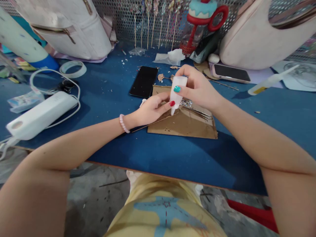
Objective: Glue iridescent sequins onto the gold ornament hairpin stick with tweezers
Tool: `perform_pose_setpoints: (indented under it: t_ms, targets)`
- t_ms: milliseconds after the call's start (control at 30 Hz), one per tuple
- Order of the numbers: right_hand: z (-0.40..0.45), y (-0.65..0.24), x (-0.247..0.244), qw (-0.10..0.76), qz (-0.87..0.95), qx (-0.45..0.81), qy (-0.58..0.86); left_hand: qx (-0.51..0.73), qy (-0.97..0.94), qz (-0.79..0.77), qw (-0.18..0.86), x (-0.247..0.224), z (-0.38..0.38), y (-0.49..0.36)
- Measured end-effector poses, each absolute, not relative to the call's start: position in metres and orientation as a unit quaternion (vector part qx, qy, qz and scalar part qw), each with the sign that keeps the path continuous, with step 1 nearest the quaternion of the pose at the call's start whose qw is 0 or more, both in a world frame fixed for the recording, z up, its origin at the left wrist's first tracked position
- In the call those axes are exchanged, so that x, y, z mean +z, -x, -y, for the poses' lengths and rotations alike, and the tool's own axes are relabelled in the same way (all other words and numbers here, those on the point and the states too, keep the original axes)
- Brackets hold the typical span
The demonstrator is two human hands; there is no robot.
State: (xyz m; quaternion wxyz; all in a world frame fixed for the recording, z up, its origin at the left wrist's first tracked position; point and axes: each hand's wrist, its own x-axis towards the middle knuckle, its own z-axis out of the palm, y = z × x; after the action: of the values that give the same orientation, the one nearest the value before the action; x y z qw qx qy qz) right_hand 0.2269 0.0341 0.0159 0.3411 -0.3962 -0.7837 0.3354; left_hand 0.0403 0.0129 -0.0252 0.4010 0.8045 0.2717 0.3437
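Observation:
My right hand (197,87) grips a small white squeeze bottle (178,90), its narrow nozzle pointing down. The nozzle tip meets, or nearly meets, the end of a thin stick (158,121). My left hand (153,107) is closed around this stick, its thumb beside the bottle's lower part; the other fingers are partly hidden. Under both hands lies a piece of brown cardboard (182,126). On it rest metal tweezers (201,113) and a small heap of shiny silver bits (187,104), close to the bottle.
A black phone (144,81) lies behind my left hand. Another phone (232,73), a white pen-like tube (271,80) and a pale bag (247,36) are on the right. To the left are a white corded device (41,115), a tape roll (73,69) and a backpack (66,29).

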Motion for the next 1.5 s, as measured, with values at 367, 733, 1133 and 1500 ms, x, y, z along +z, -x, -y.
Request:
perform_pose_setpoints:
  t_ms: [367, 733, 1133, 1500]
  targets:
    - [-0.029, -0.228, 0.026, 0.256, 0.828, 0.31, 0.391, 0.327, -0.8, -0.246, 0.439, -0.031, -0.01, -0.042]
    - [-0.03, -0.23, 0.02, 0.272, 0.852, 0.286, 0.343, 0.161, -0.947, -0.221, 0.171, -0.023, -0.017, -0.019]
    - [-0.039, -0.234, 0.013, 0.308, 0.833, 0.279, 0.365, 0.16, -0.935, -0.264, 0.175, -0.024, -0.019, -0.022]
    - [-0.037, -0.233, 0.01, 0.358, 0.818, 0.254, 0.372, 0.162, -0.918, -0.307, 0.191, -0.022, -0.018, -0.025]
